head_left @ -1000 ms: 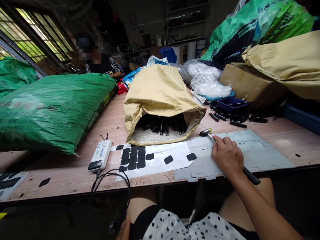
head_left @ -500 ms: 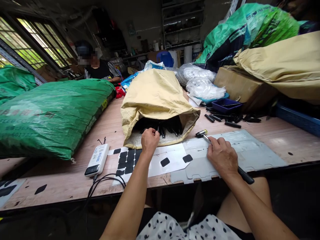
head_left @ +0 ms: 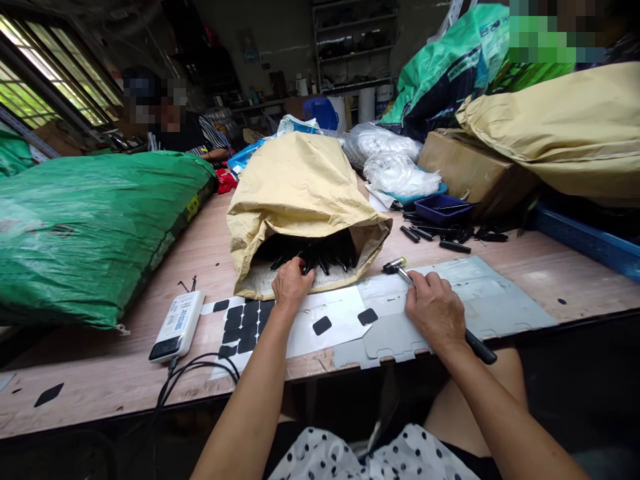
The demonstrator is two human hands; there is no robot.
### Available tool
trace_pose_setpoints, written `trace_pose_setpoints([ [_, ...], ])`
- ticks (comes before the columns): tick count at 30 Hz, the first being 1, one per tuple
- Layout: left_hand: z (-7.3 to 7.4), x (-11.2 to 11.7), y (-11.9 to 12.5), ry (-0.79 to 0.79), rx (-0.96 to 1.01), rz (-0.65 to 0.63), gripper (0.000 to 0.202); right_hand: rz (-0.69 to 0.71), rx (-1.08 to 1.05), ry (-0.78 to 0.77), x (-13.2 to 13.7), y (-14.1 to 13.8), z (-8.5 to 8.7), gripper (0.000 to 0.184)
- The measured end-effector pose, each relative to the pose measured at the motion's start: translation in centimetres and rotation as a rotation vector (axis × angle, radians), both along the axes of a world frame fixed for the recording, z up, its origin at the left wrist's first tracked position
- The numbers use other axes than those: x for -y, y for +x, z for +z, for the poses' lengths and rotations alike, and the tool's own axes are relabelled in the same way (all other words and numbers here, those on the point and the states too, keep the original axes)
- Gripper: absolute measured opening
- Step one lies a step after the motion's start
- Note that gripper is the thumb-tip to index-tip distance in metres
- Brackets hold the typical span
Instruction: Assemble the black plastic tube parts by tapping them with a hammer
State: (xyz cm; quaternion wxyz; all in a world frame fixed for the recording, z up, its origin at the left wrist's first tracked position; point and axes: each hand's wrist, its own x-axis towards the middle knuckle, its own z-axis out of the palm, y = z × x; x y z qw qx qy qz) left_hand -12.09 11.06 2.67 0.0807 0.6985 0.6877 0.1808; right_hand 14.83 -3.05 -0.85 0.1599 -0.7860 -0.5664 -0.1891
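A yellow woven sack [head_left: 300, 173] lies on the table with its mouth towards me, and slim black pen-shaped pieces [head_left: 340, 253] stick out of its dark inside. At the lower lip of that opening is my left hand [head_left: 291, 285], fingers curled and pinched on a black piece whose far end is hidden among the others. My right hand [head_left: 436, 308] is wrapped round a small hammer [head_left: 395, 265]. Its head, yellowish at one end and black at the other, hangs over a grey plastic sheet [head_left: 470, 290]; the black grip shows behind my wrist.
On the left stand a stuffed green sack [head_left: 100, 227] and a white power bank [head_left: 177, 325] with black cables. A white sheet with black stickers [head_left: 245, 323] lies before me. To the right are loose black pieces [head_left: 455, 247], a purple tray [head_left: 443, 208] and a cardboard box [head_left: 475, 170]. A person [head_left: 187, 137] sits beyond.
The whole view has shifted, so things appear slightly further left. My left hand stays at the sack's mouth, its fingers opened slightly round a black piece. My right hand still holds the hammer.
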Motion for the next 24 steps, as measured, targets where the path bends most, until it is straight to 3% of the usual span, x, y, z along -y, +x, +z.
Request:
trace_pose_setpoints([
  [7,0.0,-0.7,0.9,-0.041,-0.068,0.057,0.029,0.000,-0.008,-0.003,0.0,0.0,0.0,0.027],
  [11,0.9,0.7,0.6,0.049,0.010,0.076,0.023,-0.008,-0.013,-0.007,0.0,0.0,0.1,0.028],
  [13,1.5,2.2,0.7,0.098,0.091,-0.020,0.019,-0.009,-0.013,-0.014,0.0,0.0,0.1,0.028],
  [18,1.7,5.9,2.5,-0.044,0.154,-0.530,0.011,-0.014,-0.009,-0.020,0.0,-0.1,0.0,0.028],
  [21,1.1,6.7,3.4,-0.093,0.146,-0.613,0.011,-0.013,-0.009,-0.023,0.2,-0.1,0.2,0.029],
  [24,0.4,6.9,3.7,-0.078,0.157,-0.605,0.015,0.004,-0.011,-0.033,0.6,0.0,0.6,0.032],
])
